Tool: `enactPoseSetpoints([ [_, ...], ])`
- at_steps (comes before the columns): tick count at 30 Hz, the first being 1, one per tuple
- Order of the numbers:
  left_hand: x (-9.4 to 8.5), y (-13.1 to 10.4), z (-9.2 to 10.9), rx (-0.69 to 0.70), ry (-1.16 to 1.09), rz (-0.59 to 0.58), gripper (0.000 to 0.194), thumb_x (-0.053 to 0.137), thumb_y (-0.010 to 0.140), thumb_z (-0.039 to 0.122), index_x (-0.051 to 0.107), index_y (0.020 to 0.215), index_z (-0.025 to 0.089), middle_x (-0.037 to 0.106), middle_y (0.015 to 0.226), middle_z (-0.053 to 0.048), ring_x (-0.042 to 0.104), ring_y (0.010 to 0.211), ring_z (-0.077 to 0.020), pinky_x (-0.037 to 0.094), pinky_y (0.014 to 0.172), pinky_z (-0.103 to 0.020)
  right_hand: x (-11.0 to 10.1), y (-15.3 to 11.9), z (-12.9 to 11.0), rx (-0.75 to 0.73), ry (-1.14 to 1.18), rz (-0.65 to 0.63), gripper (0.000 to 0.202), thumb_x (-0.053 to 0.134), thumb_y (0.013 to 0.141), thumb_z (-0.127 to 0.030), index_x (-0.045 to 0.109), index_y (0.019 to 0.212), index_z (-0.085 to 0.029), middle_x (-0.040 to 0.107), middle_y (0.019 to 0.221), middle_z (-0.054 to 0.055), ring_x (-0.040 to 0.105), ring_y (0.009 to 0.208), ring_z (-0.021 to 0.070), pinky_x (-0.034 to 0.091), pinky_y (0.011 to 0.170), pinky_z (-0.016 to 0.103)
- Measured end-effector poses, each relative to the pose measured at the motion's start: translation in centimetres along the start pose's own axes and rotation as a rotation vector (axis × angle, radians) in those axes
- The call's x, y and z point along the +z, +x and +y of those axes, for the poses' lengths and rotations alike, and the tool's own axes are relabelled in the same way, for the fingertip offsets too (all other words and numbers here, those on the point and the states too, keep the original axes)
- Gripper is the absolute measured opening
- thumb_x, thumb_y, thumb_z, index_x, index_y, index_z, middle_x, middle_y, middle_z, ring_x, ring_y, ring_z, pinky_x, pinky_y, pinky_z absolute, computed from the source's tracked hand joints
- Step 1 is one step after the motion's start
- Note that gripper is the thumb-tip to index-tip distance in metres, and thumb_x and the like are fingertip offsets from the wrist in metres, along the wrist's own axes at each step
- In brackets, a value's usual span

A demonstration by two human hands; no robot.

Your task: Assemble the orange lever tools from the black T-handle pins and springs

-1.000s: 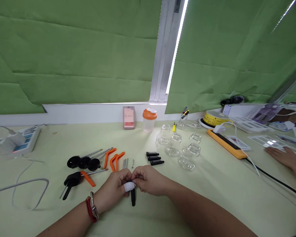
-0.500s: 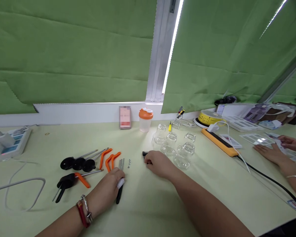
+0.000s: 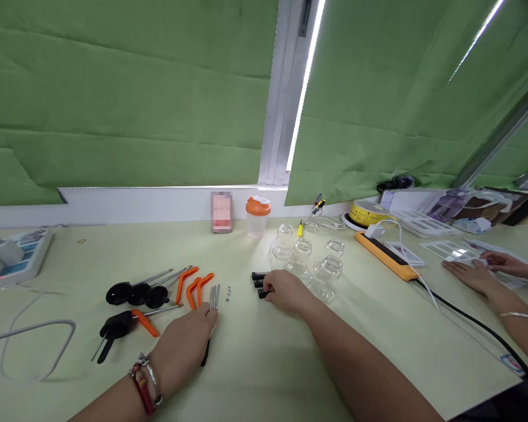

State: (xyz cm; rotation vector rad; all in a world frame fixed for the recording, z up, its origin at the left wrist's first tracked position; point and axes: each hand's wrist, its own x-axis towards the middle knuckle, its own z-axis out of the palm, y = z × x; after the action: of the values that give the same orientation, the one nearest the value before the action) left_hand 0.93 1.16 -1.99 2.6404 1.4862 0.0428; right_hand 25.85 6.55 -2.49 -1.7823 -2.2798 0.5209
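My left hand (image 3: 185,337), wearing bracelets, is closed over several thin metal rods (image 3: 215,296). A black handle-like piece (image 3: 206,353) sticks out below its fingers. Tiny silver bits (image 3: 228,293) lie just right of the rods. My right hand (image 3: 290,291) has its fingertips pinched at the right end of a small group of short black ribbed pieces (image 3: 259,275); those fingers hide part of them. Left of my left hand lie black round-ended parts with metal shafts (image 3: 119,293), a black piece with prongs (image 3: 117,325) and orange bent pieces (image 3: 193,290).
Clear glass jars (image 3: 330,266) stand close behind my right hand. Farther back are an orange-lidded cup (image 3: 257,217) and a phone-like panel (image 3: 221,212). An orange power strip (image 3: 385,256) lies to the right, near a co-worker's hands (image 3: 470,275). White cables (image 3: 48,321) run at left.
My right hand has shifted slightly right, uncovering more of the black ribbed pieces. My left hand has turned a little over the rods, its thumb now hidden. The view has shifted slightly.
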Motion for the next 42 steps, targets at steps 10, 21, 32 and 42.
enactPoseSetpoints([
  [10, 0.6, 0.1, -0.4, 0.014, -0.008, 0.005, 0.036, 0.036, 0.067, -0.008, 0.056, 0.082, 0.017, 0.056, 0.088, -0.007, 0.055, 0.075, -0.0218, 0.039, 0.06, -0.03, -0.2, -0.5, -0.9, -0.058, 0.06, -0.108, 0.009, 0.071, 0.065, -0.023, 0.067, 0.072, -0.02, 0.065, 0.078, 0.001, 0.055, 0.068, 0.0143, 0.03, 0.053, 0.023],
  [21, 0.2, 0.2, -0.1, -0.005, 0.08, 0.035, 0.035, 0.038, 0.071, -0.004, 0.06, 0.088, 0.017, 0.058, 0.091, -0.008, 0.055, 0.081, -0.0237, 0.043, 0.063, -0.031, 0.1, -0.9, -1.8, -0.068, 0.351, -0.33, 0.015, 0.065, 0.072, -0.029, 0.066, 0.081, -0.017, 0.063, 0.072, -0.001, 0.053, 0.061, 0.0101, 0.038, 0.053, 0.019],
  [32, 0.0, 0.4, 1.0, 0.266, -0.151, 0.158, 0.032, 0.043, 0.087, 0.012, 0.053, 0.117, 0.019, 0.063, 0.105, -0.009, 0.055, 0.094, -0.0247, 0.043, 0.087, -0.041, 1.5, -1.6, -3.9, -0.289, 0.743, -0.597, 0.003, 0.053, 0.083, -0.017, 0.054, 0.082, -0.016, 0.053, 0.069, -0.004, 0.045, 0.058, 0.0063, 0.038, 0.057, 0.018],
  [42, 1.2, 0.1, 0.3, 0.281, -0.376, 0.224, 0.029, 0.041, 0.086, 0.009, 0.053, 0.111, 0.019, 0.063, 0.097, -0.008, 0.055, 0.086, -0.0223, 0.044, 0.08, -0.038, 2.4, -1.8, -4.3, -0.271, 0.726, -0.612, 0.008, 0.051, 0.085, -0.024, 0.05, 0.09, -0.018, 0.052, 0.074, -0.003, 0.047, 0.051, 0.0061, 0.04, 0.048, 0.018],
])
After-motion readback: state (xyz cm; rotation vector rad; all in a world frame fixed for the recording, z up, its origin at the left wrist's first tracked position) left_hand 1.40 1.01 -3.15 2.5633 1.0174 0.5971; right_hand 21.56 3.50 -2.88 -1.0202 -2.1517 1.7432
